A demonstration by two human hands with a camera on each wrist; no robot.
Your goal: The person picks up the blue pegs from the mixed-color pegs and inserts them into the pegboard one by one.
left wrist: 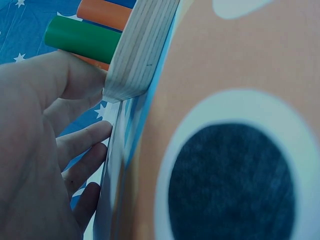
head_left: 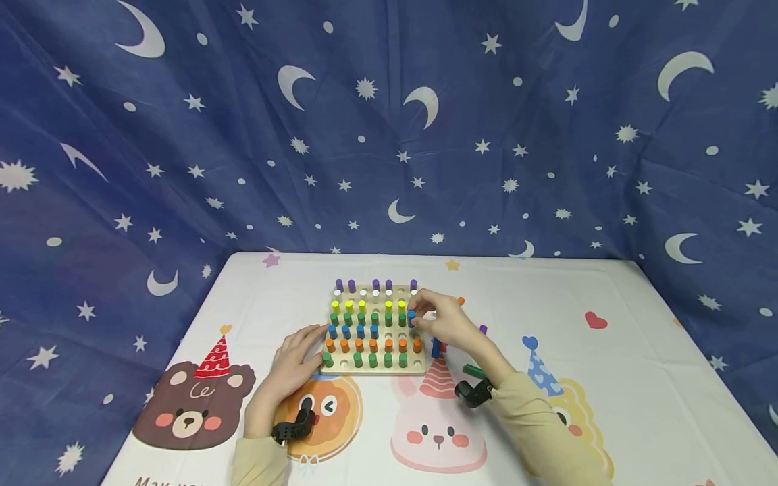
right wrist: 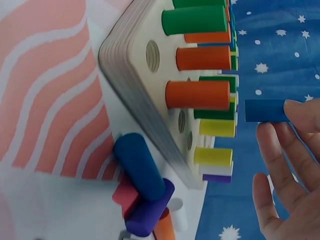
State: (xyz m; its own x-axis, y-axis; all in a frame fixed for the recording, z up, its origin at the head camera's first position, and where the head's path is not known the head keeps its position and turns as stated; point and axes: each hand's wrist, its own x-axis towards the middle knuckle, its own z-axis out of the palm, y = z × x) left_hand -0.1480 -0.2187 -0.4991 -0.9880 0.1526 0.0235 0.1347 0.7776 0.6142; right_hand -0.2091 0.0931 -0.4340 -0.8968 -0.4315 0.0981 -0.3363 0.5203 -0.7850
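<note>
Blue peg [right wrist: 266, 110] above pegboard [head_left: 372, 370], "May" lettering [head_left: 146, 482] on tablecloth [head_left: 656, 378]

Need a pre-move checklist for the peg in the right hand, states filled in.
1. Held blue peg pinched by the right hand: ok, thumb against fingers.
2. Its far end unobstructed: ok, free in the right wrist view.
3. Left hand touching the board: ok, at the left edge.
4. Free hole beside the row of blue pegs: ok.
5. Alignment with that hole: cannot tell.
6. Space right of the board uncluttered: not ok, loose blue peg there.
</note>
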